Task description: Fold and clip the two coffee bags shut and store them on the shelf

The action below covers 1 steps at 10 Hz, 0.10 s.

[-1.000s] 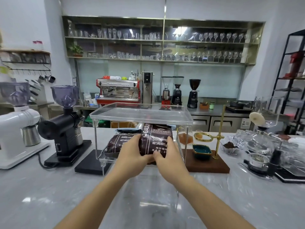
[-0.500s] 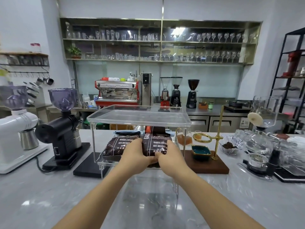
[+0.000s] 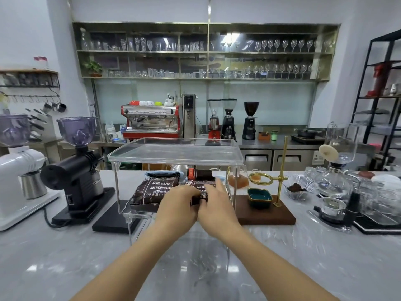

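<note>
Two glossy dark-brown coffee bags lie side by side on the lower tier of a clear acrylic shelf. The left bag is free. Left hand and right hand grip the right bag, mostly hiding it.

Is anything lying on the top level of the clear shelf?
No, the shelf's top is bare; both bags lie on its lower level.

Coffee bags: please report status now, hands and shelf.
Left hand and right hand on second coffee bag, grip unclear. First coffee bag already on clear shelf lower tier. Nothing blocking.
</note>
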Available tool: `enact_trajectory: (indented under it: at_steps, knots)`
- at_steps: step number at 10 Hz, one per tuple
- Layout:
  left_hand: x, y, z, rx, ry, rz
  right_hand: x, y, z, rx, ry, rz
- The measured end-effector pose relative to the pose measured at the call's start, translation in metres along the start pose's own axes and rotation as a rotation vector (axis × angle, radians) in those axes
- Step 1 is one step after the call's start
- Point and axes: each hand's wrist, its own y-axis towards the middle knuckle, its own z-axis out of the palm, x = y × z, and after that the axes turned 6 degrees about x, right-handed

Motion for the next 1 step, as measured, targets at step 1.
enact_trajectory:
  at_steps: [1]
  knots:
    - [-0.0073, -0.0118, -0.0151, -0.255, -0.127, 0.127, 0.0047, -0.0307, -0.0207, -0.241, 0.086, -0.382]
